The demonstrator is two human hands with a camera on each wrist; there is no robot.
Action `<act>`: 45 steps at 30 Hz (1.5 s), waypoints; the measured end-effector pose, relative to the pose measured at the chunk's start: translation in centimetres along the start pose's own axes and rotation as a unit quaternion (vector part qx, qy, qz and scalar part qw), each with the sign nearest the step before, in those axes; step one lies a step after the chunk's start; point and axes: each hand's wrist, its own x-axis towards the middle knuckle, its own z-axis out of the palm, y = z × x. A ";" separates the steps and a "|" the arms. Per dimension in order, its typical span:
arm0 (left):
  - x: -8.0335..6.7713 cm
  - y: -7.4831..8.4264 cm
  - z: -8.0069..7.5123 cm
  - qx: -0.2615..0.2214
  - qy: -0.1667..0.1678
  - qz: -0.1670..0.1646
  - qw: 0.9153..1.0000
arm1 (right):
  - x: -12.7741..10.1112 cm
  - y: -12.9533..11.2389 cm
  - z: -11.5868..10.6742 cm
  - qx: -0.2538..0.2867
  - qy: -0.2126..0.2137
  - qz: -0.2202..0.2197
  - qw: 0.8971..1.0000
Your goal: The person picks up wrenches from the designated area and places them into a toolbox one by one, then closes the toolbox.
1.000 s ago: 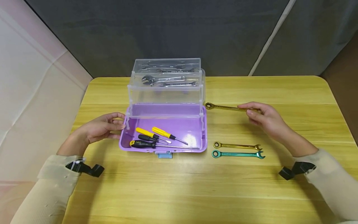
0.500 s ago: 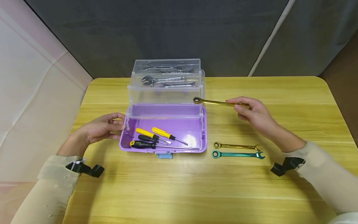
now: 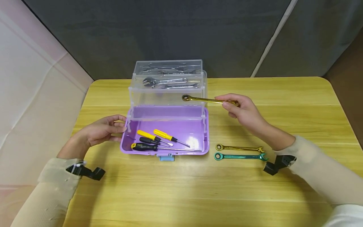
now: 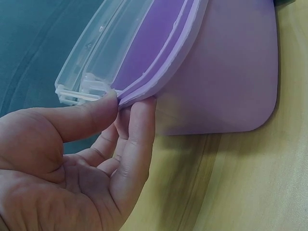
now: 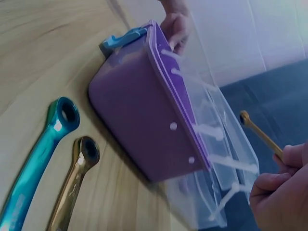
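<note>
A purple toolbox (image 3: pixel 167 153) stands open on the table, its clear trays (image 3: pixel 167 94) raised at the back. My left hand (image 3: pixel 103 129) pinches the box's left rim between thumb and fingers, as the left wrist view shows closely. My right hand (image 3: pixel 241 110) holds a gold ratchet wrench (image 3: pixel 202 100) by its far end, the ring end pointing left and overlapping the lower clear tray in the head view. Several screwdrivers (image 3: pixel 146 146) with yellow or black handles lie in the box bottom. Silver wrenches (image 3: pixel 181 86) and an adjustable wrench (image 3: pixel 153 82) lie in the upper trays.
Right of the box, a second gold wrench (image 3: pixel 239 148) and a teal wrench (image 3: pixel 241 156) lie side by side on the wooden table (image 3: pixel 181 195). A blue latch (image 3: pixel 166 157) hangs at the box's front. A dark curtain (image 3: pixel 181 31) rises behind the table.
My right hand has carried the gold wrench leftward and slightly away from me, from beside the box to over the clear tray's right part. The left hand keeps its place on the rim.
</note>
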 end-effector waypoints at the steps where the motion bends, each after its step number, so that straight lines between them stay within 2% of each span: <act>1: 0.0 0.0 0.0 0.000 0.000 0.001 1.000 | 0.1 -0.1 0.3 -0.003 0.000 0.001 1.000; 6: 0.0 0.0 -0.1 0.004 -0.005 0.003 1.000 | 0.7 -0.5 1.4 -0.020 0.000 0.003 1.000; 14: -0.1 -0.2 -0.3 -0.005 -0.014 0.006 1.000 | 1.9 -1.5 3.5 -0.058 0.000 -0.025 0.998; 22: -0.1 -0.2 -0.2 -0.004 -0.009 0.004 1.000 | 3.2 -2.6 5.7 -0.076 0.008 0.009 0.997; 32: 0.1 -0.1 -0.2 0.000 0.002 -0.002 1.000 | 4.6 -3.5 7.5 -0.092 -0.008 0.006 0.996; 42: 0.1 -0.1 -0.2 0.003 0.001 -0.002 1.000 | 5.9 -3.1 8.6 -0.116 -0.015 0.022 0.993; 45: 0.0 -0.2 -0.2 0.000 -0.001 -0.001 1.000 | 6.0 -3.0 8.8 -0.118 -0.023 0.013 0.993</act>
